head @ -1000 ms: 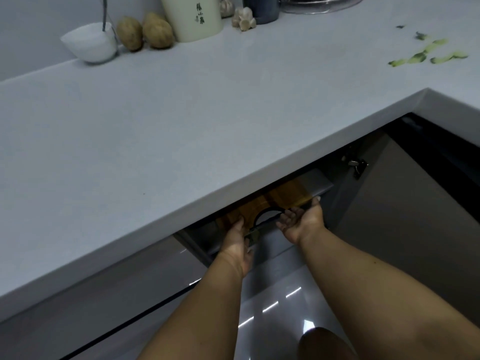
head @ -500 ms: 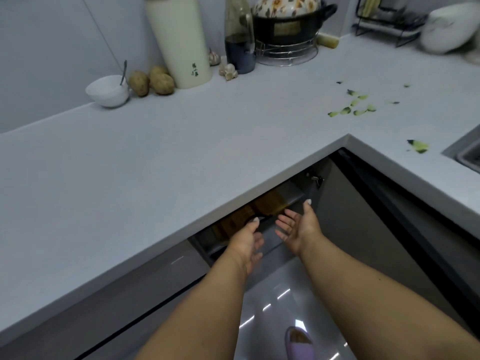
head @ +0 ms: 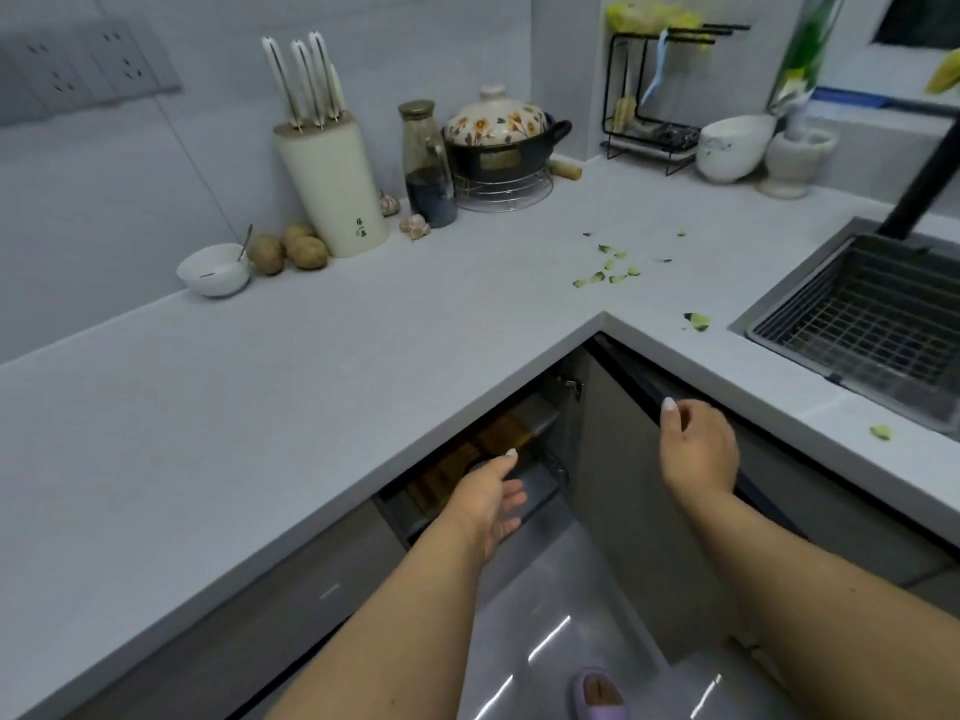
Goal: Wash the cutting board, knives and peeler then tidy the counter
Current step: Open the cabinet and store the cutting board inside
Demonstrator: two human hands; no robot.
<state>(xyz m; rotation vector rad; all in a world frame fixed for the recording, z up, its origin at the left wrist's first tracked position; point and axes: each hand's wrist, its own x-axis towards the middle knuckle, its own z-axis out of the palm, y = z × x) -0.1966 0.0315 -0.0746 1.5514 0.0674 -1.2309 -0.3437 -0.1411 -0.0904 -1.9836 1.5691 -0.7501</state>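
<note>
Head view.

Cutting board (head: 483,454): wooden, lying in the open compartment under the desk (head: 311,387), at the inner corner; only part of it shows below the desk edge. It sits just beyond the left hand, well left of the right hand.

Left hand (head: 491,498): reaching toward the compartment, fingers straight and loosely spread, thumb up, holding nothing. Whether the fingertips touch the board cannot be told.

Right hand (head: 698,444): raised at the top edge of the open cabinet door (head: 639,511), fingers curled downward, thumb extended. Whether it grips the door edge cannot be told; nothing else is in it.

Knives (head: 306,77): three white handles standing in the cream knife block (head: 332,184) at the back of the desk, well apart from both hands.

Other items on the desk: white bowl (head: 213,270) with a spoon, two potatoes (head: 288,249) beside the block, garlic (head: 414,226), dark bottle (head: 428,163), flowered-lid pot (head: 501,142) on a wire stand, black rack (head: 654,90), mortar (head: 795,158).

Green peel scraps (head: 605,272): scattered on the desk between the pot and the sink (head: 862,314).

Floor: one foot in a purple slipper (head: 597,691).
</note>
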